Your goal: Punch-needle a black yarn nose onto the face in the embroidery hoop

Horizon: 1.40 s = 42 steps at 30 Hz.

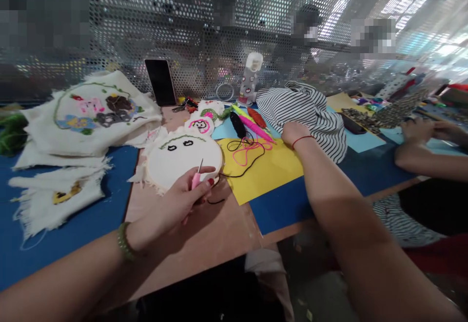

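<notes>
Now | left hand (pixel 183 200) pinches punch needle (pixel 196 178) | right hand (pixel 294 133) rests on striped cloth (pixel 307 110)

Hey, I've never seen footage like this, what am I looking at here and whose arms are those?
There is one picture, from a camera worn on a person's head, looking down at their own two bare hands. The left hand pinches a pink needle tool beside an embroidery hoop stitched with a small face. The right hand reaches to a striped cloth. On the table lie yellow paper, loose thread, embroidered cloths and a phone. The arms at far right are another person's.
</notes>
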Available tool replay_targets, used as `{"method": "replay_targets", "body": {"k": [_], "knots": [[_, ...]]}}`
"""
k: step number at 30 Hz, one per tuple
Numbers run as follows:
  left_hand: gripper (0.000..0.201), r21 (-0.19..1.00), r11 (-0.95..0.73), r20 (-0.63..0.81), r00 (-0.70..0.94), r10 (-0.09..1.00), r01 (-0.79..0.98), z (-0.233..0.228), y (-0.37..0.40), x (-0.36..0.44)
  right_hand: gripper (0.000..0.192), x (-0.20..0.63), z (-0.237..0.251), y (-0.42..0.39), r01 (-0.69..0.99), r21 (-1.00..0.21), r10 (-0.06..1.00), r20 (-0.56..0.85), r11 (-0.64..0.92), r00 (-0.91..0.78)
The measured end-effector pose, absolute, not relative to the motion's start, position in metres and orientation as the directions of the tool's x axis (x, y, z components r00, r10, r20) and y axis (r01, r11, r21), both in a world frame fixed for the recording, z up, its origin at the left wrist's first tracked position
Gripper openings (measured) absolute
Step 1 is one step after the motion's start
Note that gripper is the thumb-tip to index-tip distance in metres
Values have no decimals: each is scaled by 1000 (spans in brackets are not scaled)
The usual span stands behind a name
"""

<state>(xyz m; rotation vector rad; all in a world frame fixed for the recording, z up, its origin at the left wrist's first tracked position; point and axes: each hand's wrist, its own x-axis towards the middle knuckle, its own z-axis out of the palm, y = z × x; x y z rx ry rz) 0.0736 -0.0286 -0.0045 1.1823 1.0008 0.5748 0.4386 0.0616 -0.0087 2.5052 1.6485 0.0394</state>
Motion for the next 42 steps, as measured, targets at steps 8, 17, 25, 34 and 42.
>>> {"method": "replay_targets", "body": {"k": [8, 17, 25, 34, 42], "knots": [[28, 945, 325, -307, 433, 847, 33, -16, -30, 74, 29, 434, 5, 53, 899, 86, 900, -37, -430, 435], [14, 856, 355, -175, 435, 883, -376, -17, -23, 82, 8, 348, 35, 8, 695, -717, 969, -207, -56, -136], [16, 864, 372, -208, 432, 878, -340, -18, -19, 82, 15, 385, 44, 21, 930, -282, 971, -34, -235, 236], [26, 916, 342, -238, 400, 885, -212, -19, -16, 73, 20, 436, 8, 52, 905, 41, 899, -108, -423, 425], [21, 903, 357, -236, 422, 876, -238, -17, -18, 72, 23, 435, 8, 53, 893, 31, 890, -70, -450, 451]]}}
